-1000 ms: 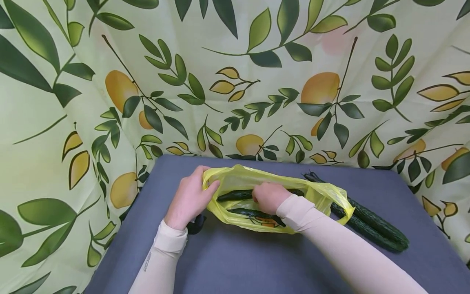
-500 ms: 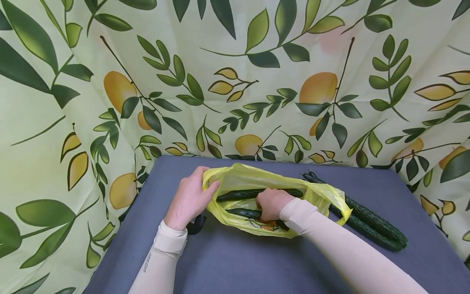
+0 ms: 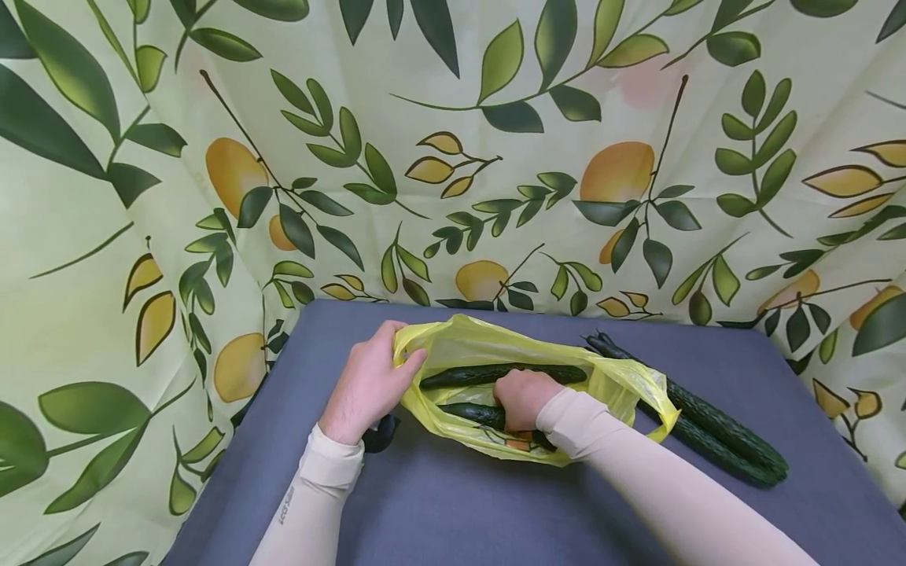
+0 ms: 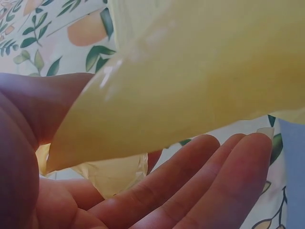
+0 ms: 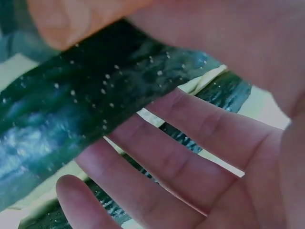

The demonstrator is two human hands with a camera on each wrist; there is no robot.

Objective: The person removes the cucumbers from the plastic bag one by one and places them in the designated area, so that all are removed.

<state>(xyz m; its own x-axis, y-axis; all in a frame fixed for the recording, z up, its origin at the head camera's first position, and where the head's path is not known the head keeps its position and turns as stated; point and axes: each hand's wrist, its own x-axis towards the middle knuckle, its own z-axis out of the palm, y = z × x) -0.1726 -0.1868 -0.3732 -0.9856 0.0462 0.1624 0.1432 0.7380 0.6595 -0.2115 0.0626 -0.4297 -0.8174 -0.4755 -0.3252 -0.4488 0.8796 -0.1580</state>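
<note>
A yellow plastic bag (image 3: 488, 334) lies with its mouth spread on the table. My left hand (image 3: 366, 385) holds the bag's left rim; in the left wrist view the yellow film (image 4: 190, 90) passes between thumb and fingers. Inside the bag are two dark green cucumbers, a rear cucumber (image 3: 453, 377) and a front cucumber (image 3: 470, 413). Reaching into the bag, my right hand (image 3: 525, 399) grips the front cucumber. The right wrist view has its bumpy skin (image 5: 90, 90) between thumb and fingers, with the other cucumber (image 5: 224, 90) behind.
Two long cucumbers (image 3: 729, 436) lie side by side on the blue-grey table (image 3: 439, 511), right of the bag. A small dark object (image 3: 382, 434) sits partly hidden beside the left wrist. Leaf-and-fruit patterned cloth (image 3: 481, 228) hangs behind and along the sides.
My right hand has moved from the rear cucumber towards the front one and now grips it. The left hand stays at the bag's rim.
</note>
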